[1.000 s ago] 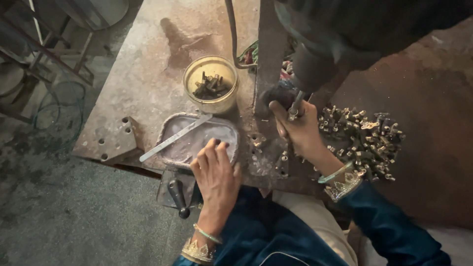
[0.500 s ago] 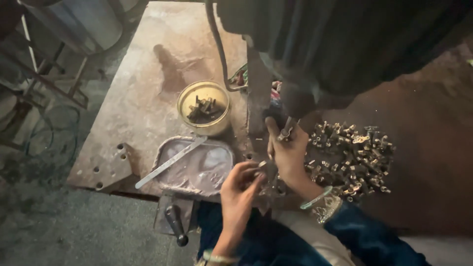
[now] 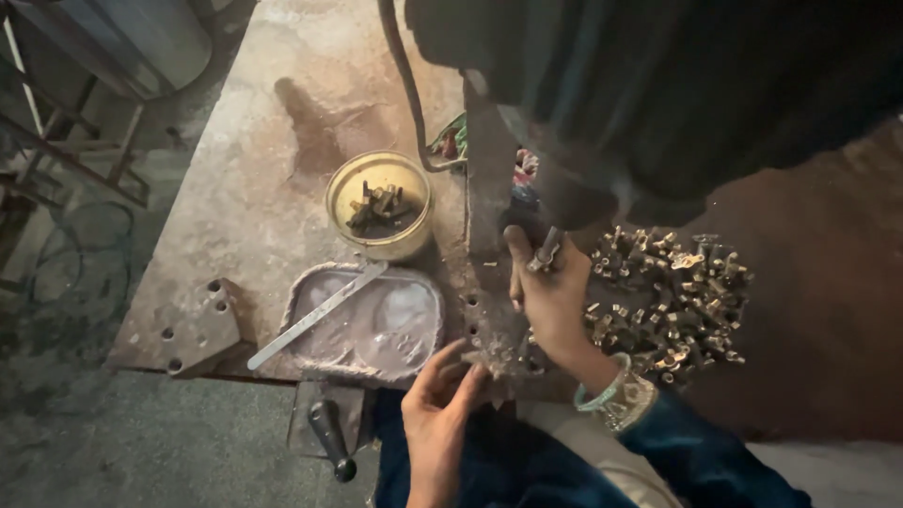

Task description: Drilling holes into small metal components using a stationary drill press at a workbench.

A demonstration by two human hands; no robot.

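Observation:
My right hand (image 3: pixel 550 292) is raised under the dark machine head (image 3: pixel 658 103), its fingers closed on a small brass fitting (image 3: pixel 546 252) held up against the machine. My left hand (image 3: pixel 442 409) rests at the front edge of the metal base plate (image 3: pixel 494 325), fingertips touching small bits of metal there; I cannot tell whether it pinches one. A heap of brass fittings (image 3: pixel 673 301) lies just right of my right hand.
A round yellow tub (image 3: pixel 379 205) holds several dark fittings. An oval metal tray (image 3: pixel 367 322) has a flat metal strip (image 3: pixel 315 315) lying across it. A bracket with holes (image 3: pixel 198 329) sits at the bench's left corner. A black-handled lever (image 3: pixel 329 435) hangs below the front edge.
My left hand left the oval tray and moved right to the base plate's front edge. My right hand stays at the machine with the fitting. The view shifted slightly.

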